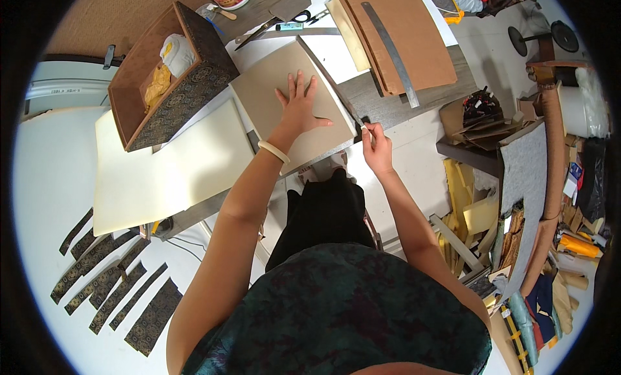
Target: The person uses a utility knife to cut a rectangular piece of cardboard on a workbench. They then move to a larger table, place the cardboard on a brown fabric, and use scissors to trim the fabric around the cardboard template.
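Note:
My left hand (299, 110) lies flat with fingers spread on a beige-grey board (265, 84), pressing it to the worktable. Along the board's right edge runs a long, narrow dark strip (328, 77), which looks like a metal bar or ruler. My right hand (377, 147) is closed in a pinch at the near end of that strip, by the board's near right corner. A small whitish bit shows at its fingertips, too small to name. White sheet material shows from under the board's right side.
A patterned open box (184, 93) holding crumpled wrappings stands at left, beside a cream sheet (174, 161). Brown boards (414, 58) with a metal ruler (391, 51) on top lie at right. Scissors (301, 16) lie at the back. Patterned strips (107, 281) lie lower left; scrap piles (479, 122) stand right.

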A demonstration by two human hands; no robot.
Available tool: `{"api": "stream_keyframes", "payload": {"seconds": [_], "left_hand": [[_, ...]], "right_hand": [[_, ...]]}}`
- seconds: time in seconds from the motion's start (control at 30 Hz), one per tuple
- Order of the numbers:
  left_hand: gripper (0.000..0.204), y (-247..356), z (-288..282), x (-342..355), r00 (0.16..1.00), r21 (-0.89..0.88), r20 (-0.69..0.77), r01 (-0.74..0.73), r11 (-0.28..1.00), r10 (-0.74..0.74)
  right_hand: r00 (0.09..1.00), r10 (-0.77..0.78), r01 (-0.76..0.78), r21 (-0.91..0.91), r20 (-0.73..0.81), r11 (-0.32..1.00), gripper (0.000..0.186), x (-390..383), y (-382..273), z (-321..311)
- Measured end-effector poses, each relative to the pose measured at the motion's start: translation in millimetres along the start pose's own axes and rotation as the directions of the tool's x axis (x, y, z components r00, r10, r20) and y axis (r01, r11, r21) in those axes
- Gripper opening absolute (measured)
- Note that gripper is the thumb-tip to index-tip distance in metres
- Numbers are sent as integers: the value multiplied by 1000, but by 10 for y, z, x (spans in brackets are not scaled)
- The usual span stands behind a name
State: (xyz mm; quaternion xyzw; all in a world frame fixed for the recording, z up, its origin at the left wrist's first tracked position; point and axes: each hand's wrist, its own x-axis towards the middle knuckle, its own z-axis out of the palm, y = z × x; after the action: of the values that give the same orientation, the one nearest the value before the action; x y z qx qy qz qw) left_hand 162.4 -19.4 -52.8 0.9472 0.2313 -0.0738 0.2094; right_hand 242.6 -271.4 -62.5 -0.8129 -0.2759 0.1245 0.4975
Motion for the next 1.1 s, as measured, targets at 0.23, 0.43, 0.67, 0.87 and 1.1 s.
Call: {"api": "stream_keyframes", "payload": {"seconds": [0.23,0.43,0.67,0.87,1.1], "left_hand": [[138,-22,96,-28,999,-49,-34,-11,999,9],[117,-73,196,-130,976,-27,-193,-106,994,99],[54,-240,46,325,907,39,-420,-14,999,29],[65,-541,343,951,883,148,-469,67,987,11],[71,-377,186,746,907,118,-405,179,977,-117]], "right_hand": [[993,83,-76,-74,84,994,17,-89,-47,3],[988,68,-52,-120,137,991,18,-140,17,67],[996,16,-15,-9,91,1000,14,-132,62,172],[982,-184,183,-34,-39,983,12,-101,133,188],[951,-308,299,-155,-38,942,18,-162,-52,96]]}}
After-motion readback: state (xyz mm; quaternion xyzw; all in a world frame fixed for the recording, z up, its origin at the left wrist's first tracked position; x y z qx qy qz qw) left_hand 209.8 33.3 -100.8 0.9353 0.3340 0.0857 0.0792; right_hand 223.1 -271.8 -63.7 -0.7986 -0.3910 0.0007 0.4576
